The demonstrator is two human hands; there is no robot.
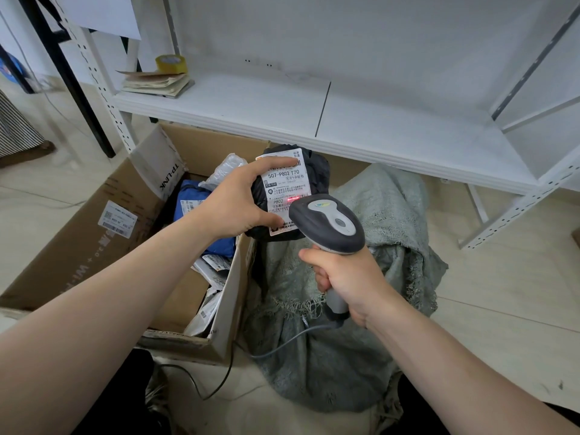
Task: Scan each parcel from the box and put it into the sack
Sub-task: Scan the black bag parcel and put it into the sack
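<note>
Your left hand (238, 199) clutches the black parcel (315, 169) over the sack (392, 215), right hand (345, 277) wrapped round the scanner (326, 221); fingers (276, 161) overlapping the label (288, 183) may block its red beam.

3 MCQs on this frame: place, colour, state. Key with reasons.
1. Where is the yellow tape roll? A on the white metal shelf B on the floor C in a hand
2. Colour of the plastic-wrapped parcel in the left hand? A blue B black C white
3. State of the right hand? A open, idle B empty fist C gripping the grey handheld barcode scanner
Key: 1A, it sits on the shelf board; 2B, black wrap beside its white label; 3C, curled round the scanner.
</note>
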